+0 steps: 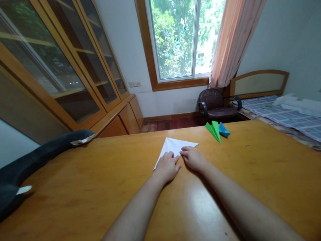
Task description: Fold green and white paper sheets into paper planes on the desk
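Note:
A sheet of white paper (173, 144), folded into a triangle, lies on the wooden table (100, 187) with its peak pointing away from me. My left hand (167, 167) presses on the paper's near edge, fingers bent, the thumb a little apart from the index finger. Against the same edge, further right, my right hand (192, 158) has its bent fingertips on the paper. Both hands hide part of the near edge. The two hands are close together without touching.
Behind my right hand stand a green paper plane (214, 130) and a blue folded paper boat (223, 130). A dark curved object with white parts (47, 150) lies on the left. Beyond the table are a chair (213, 102), a bed (283, 108) and a glass-fronted cabinet (110, 103).

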A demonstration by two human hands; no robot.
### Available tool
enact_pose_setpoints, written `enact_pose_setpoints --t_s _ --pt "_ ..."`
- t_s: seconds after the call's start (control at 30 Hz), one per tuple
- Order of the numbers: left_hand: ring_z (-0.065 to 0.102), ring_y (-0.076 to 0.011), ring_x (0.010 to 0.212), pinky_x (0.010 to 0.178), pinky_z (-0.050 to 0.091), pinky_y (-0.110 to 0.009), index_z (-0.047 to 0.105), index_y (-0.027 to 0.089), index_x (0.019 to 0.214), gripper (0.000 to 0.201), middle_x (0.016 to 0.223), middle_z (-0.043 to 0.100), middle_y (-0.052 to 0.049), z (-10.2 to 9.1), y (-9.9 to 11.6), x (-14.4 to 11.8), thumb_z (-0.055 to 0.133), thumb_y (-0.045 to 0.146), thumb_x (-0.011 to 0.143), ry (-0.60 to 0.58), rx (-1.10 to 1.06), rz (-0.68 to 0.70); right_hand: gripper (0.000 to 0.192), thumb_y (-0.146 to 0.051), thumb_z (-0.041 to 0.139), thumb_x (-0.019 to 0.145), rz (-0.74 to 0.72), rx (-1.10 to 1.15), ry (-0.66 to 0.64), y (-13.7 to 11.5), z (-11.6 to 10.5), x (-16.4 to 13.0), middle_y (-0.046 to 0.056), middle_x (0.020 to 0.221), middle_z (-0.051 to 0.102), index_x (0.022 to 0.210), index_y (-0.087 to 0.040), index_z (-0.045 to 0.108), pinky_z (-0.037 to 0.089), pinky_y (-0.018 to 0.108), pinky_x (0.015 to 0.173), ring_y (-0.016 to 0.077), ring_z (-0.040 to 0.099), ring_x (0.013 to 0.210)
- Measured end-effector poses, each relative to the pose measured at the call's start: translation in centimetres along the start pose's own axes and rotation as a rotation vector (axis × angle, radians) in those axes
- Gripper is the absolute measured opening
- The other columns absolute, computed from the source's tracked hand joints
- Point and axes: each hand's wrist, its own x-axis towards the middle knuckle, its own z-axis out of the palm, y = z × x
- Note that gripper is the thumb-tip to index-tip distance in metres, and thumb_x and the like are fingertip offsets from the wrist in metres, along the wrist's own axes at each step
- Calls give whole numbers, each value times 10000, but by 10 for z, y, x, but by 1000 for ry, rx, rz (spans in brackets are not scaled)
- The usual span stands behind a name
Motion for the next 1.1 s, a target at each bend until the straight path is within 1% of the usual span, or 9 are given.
enact_pose_setpoints --t_s 0.27,0.43,0.53,0.63,0.73,0.83,0.93,1.03,1.1 --pt "598 -235 971 860 453 -326 726 236 909 220 1048 648 -86 -33 -27 -22 573 362 814 -141 -81 -54 324 -238 441 937 12 18 7 3 -1 -1 79 1215 659 1079 -234 732 403 331 987 214 568 1137" --pt "632 -215 759 683 451 -291 703 208 703 138 834 695 -90 -54 -42 -37 621 319 700 -189 -114 -284 314 -236 442 936 3 17 -6 2 -3 -1 60 1227 655 1054 -250 733 404 323 981 205 564 1143" --pt "597 -194 618 579 400 -271 635 191 548 128 589 629 -55 -53 -56 -44 630 281 640 -239 -226 -429 310 -234 444 933 9 24 -9 2 -3 0 60 1231 652 1048 -246 732 407 322 978 205 563 1145" --pt "526 -164 511 498 334 -257 567 182 479 219 466 524 -6 -44 -77 -49 661 316 624 -235 -437 -501 305 -234 455 924 13 27 -16 4 -2 0 72 1230 651 1058 -234 730 406 335 985 216 564 1143" --pt "453 -136 447 451 285 -247 556 178 513 309 449 475 21 -32 -94 -45 652 426 671 -180 -635 -574 297 -226 474 909 13 32 -12 5 -1 0 89 1230 646 1065 -217 726 404 345 992 226 559 1148" --pt "429 -121 453 452 281 -236 590 168 594 390 491 502 25 -22 -98 -32 600 531 735 -25 -702 -623 294 -220 478 906 -3 36 -2 5 0 -2 98 1233 641 1067 -202 723 402 343 996 227 555 1151" --pt "549 -157 621 544 359 -234 657 152 709 394 659 630 -16 -13 -89 -18 532 509 819 185 -649 -530 298 -224 468 917 -7 35 17 5 -1 -5 102 1226 641 1083 -200 714 400 345 997 224 556 1142" --pt "598 -177 729 629 396 -246 697 156 948 341 813 686 -44 -5 -74 -11 577 447 817 196 -499 -515 296 -226 468 922 -14 32 28 4 -1 -6 101 1226 640 1097 -201 705 402 343 997 220 551 1149" --pt "608 -183 772 669 407 -253 663 160 1113 413 881 692 -55 -1 -66 -9 615 423 798 201 -429 -509 300 -220 470 921 -21 27 31 4 -2 -6 100 1241 634 1112 -200 699 402 343 1001 220 546 1160"
